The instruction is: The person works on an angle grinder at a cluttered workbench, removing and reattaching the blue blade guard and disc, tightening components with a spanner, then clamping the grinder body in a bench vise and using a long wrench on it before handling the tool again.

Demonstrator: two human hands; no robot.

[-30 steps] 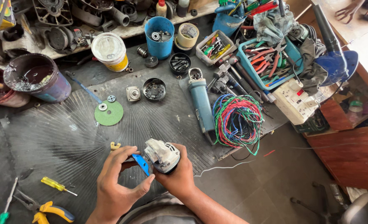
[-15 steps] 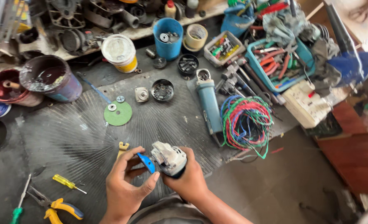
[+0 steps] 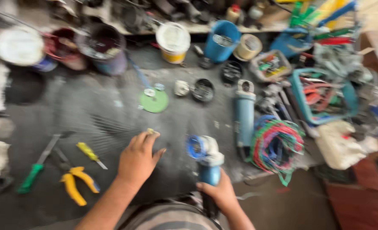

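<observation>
Frame heavily motion-blurred; small parts unreadable. Right hand (image 3: 219,196), lower centre, grip wrapped around the body of a blue-and-white handheld power tool (image 3: 206,158), its head pointing up-frame over the dark grey work surface (image 3: 91,110); the tool's lower body is hidden by the fingers. Left hand (image 3: 138,158), just left of the tool and apart from it, fingers spread, tips at a small yellowish object (image 3: 150,131) too blurred to identify; contact cannot be told.

Containers: blue cylindrical tub (image 3: 223,39), upper centre, holding round metal pieces, details unclear. White-lidded yellow pot (image 3: 173,41) beside it, closed. Teal plastic basket (image 3: 323,96), right, filled with red-handled tools. Dark bucket (image 3: 101,49), upper left, contents indistinct.
</observation>
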